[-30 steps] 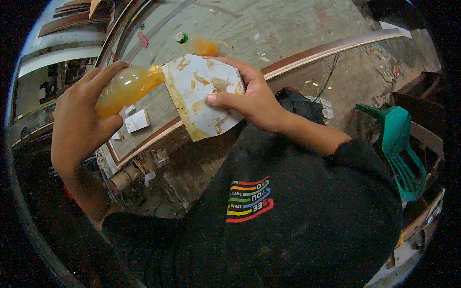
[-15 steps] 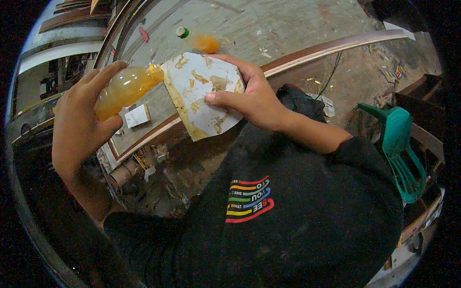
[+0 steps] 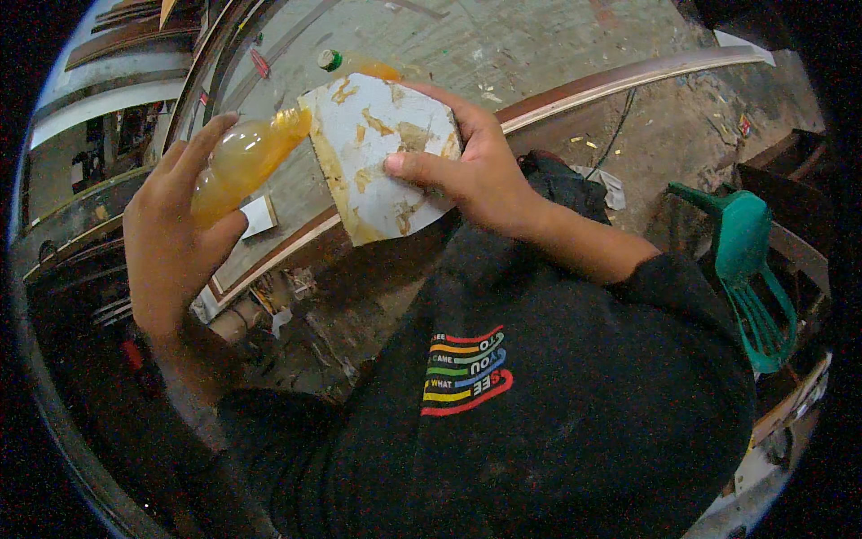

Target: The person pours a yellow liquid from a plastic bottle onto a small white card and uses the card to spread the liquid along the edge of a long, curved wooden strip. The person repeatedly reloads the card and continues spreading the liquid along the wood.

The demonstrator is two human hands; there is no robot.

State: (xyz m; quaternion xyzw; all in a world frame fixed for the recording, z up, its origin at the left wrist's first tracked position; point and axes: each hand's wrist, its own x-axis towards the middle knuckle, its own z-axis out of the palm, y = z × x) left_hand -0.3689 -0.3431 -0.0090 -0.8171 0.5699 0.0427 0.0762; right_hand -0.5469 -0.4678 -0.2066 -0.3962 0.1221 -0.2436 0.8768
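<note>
My left hand (image 3: 180,220) is wrapped round a clear plastic bottle (image 3: 242,162) part filled with cloudy amber liquid. The bottle is tilted, its uncapped-looking mouth pointing up and right, at the edge of a stained whitish sheet (image 3: 382,153). Brown and yellow patches mark the sheet, and one side of it looks ragged. My right hand (image 3: 476,171) pinches the sheet's right side, thumb on the face towards me and fingers behind. Whether the bottle's mouth touches the sheet I cannot tell.
Behind the sheet, a second bottle with a green cap (image 3: 329,60) and orange liquid lies on a worn grey tabletop (image 3: 539,45) with a wooden edge (image 3: 628,88). A small white card (image 3: 259,217) is on the tabletop. A green plastic chair (image 3: 745,242) stands at the right.
My left hand and the bottle have shifted right. The amber liquid now reaches into the bottle's neck. The sheet has risen slightly and covers more of the second bottle.
</note>
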